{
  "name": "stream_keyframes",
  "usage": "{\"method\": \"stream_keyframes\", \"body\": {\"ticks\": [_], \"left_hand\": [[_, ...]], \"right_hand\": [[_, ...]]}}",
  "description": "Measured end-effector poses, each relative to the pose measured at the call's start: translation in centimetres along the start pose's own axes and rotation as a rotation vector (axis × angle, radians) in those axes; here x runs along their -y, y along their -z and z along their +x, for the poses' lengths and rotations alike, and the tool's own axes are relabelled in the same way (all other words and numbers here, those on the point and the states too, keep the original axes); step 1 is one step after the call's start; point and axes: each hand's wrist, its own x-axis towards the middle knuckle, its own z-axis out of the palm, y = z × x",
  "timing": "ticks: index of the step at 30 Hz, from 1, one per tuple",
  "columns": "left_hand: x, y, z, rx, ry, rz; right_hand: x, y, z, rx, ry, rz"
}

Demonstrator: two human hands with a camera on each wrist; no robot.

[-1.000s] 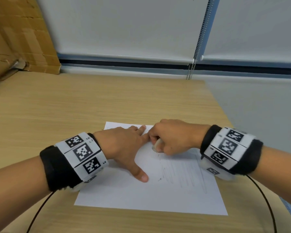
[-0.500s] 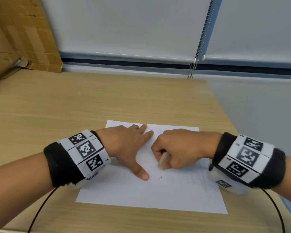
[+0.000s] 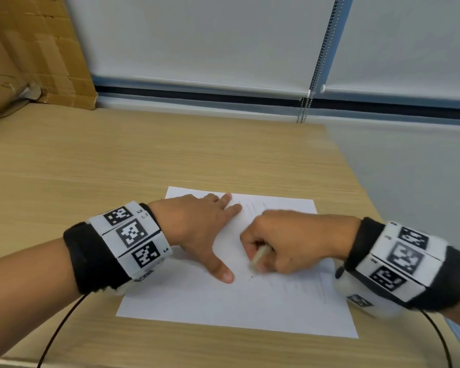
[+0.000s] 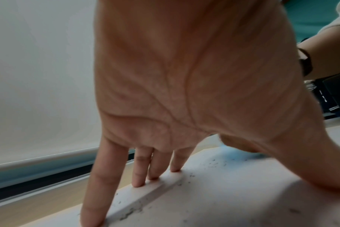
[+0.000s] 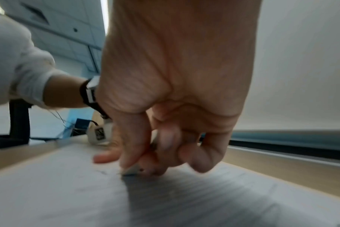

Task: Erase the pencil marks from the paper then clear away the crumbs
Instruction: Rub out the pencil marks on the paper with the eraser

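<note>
A white sheet of paper lies on the wooden table, with faint pencil lines on its right half. My left hand lies flat on the sheet's upper left with fingers and thumb spread, pressing it down. My right hand grips a pale eraser in curled fingers, its tip on the paper beside my left thumb. In the left wrist view, dark eraser crumbs are scattered round my left fingertips. In the right wrist view the eraser touches the paper, blurred.
The wooden table stretches wide to the left and behind the paper. Its right edge runs close past the sheet. Cardboard leans at the back left. A blind cord hangs at the back wall.
My right hand has drawn the eraser down the page toward me, from beside my left fingertips to beside my left thumb. My left hand has stayed pressed on the sheet.
</note>
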Motion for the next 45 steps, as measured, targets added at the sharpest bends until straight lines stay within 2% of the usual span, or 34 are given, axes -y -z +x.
{"method": "stream_keyframes", "body": {"ticks": [2,6,8,12,13,20,22,24,27,28,32,33,37,38,42,43,45], "left_hand": [[0.0,0.0,0.1,0.007,0.000,0.004],[0.0,0.1,-0.2,-0.012,-0.003,-0.006],[0.1,0.0,-0.2,-0.019,0.006,-0.008],[0.3,-0.1,-0.1,0.003,0.010,-0.009],[0.3,-0.1,0.0,0.011,0.010,-0.013],[0.1,0.1,-0.3,0.028,0.014,-0.011],[0.1,0.1,-0.3,0.034,0.017,-0.016],[0.1,0.1,-0.2,0.036,0.017,-0.023],[0.3,0.0,-0.1,0.033,0.007,-0.036],[0.3,0.0,-0.1,0.037,0.007,-0.038],[0.3,0.0,0.2,0.048,0.004,-0.024],[0.3,0.0,0.3,0.046,0.002,-0.029],[0.4,-0.1,0.4,0.042,-0.004,-0.040],[0.4,-0.1,0.4,0.043,-0.005,-0.039],[0.3,-0.1,0.5,0.041,-0.007,-0.025],[0.3,0.0,0.5,0.045,-0.008,-0.031],[0.3,0.0,0.4,0.058,-0.007,-0.050]], "right_hand": [[0.5,-0.1,-0.5,0.091,0.015,0.003],[-0.1,0.5,1.5,-0.117,-0.004,-0.068],[-0.6,0.4,1.5,-0.131,0.008,-0.034],[-0.9,0.3,-0.8,0.152,0.015,0.068],[-1.1,0.5,-0.8,0.157,0.003,0.057],[-4.5,3.1,5.4,-0.206,-0.112,-0.045],[-5.1,3.3,5.9,-0.258,-0.121,-0.048],[-5.1,3.2,5.4,-0.196,-0.088,-0.012],[-4.5,3.3,4.8,-0.009,-0.057,0.019],[-4.5,3.6,5.0,-0.007,-0.060,-0.010],[-4.9,4.3,6.6,-0.206,-0.104,-0.076],[-5.0,4.2,6.6,-0.216,-0.106,-0.063],[-4.9,4.1,5.9,-0.010,-0.089,-0.022],[-4.9,4.3,6.1,-0.003,-0.095,-0.035],[-5.0,4.4,6.8,-0.187,-0.124,-0.084],[-5.1,4.3,6.6,-0.172,-0.114,-0.057],[-5.0,4.2,5.8,-0.029,-0.094,-0.008]]}}
